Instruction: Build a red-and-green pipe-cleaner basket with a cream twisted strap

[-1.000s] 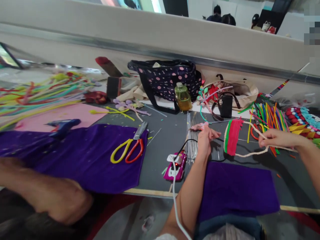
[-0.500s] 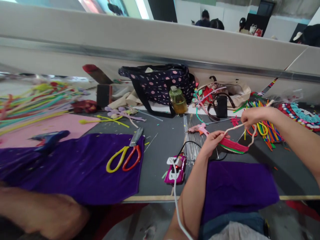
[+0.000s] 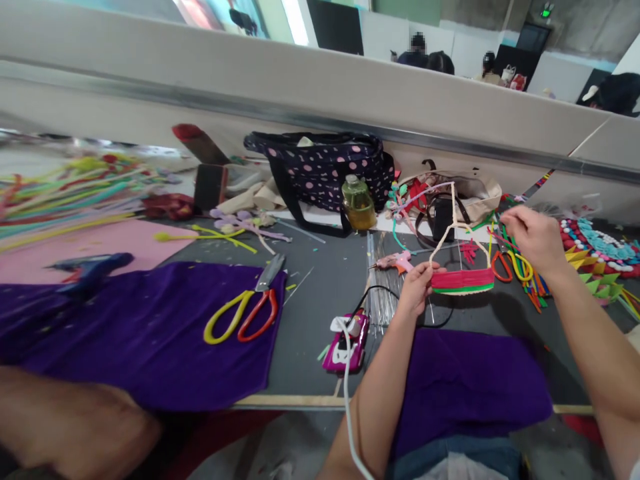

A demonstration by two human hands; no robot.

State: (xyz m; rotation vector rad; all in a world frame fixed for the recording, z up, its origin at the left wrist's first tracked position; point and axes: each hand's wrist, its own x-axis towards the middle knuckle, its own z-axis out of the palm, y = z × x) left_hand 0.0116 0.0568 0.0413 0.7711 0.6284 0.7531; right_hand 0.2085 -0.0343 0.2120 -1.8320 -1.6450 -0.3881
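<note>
My left hand [image 3: 417, 288] pinches the left end of a pink-and-green striped piece [image 3: 463, 280] that looks built from fuzzy pipe cleaners. From its two ends a cream pipe cleaner [image 3: 467, 228] rises into a pointed loop, its tail standing straight up. My right hand [image 3: 535, 240] hangs to the right of the piece, apart from it, over the pile of coloured pipe cleaners. Its fingers are curled closed; what they hold, if anything, I cannot make out. Orange-and-yellow-handled scissors [image 3: 513, 265] lie just below it.
A pink glue gun [image 3: 395, 261] and clear glue sticks [image 3: 383, 300] lie left of my hand. Nearby are a magenta power strip [image 3: 347, 343], large scissors [image 3: 245, 307], a blue glue gun [image 3: 97, 267], a bottle [image 3: 359, 207] and a bag [image 3: 315, 173]. Another person's arm [image 3: 75, 427] rests lower left.
My right hand has let go of the cream pipe cleaner and moved right, off the piece. The striped piece has turned level, and its cream loop now stands up.
</note>
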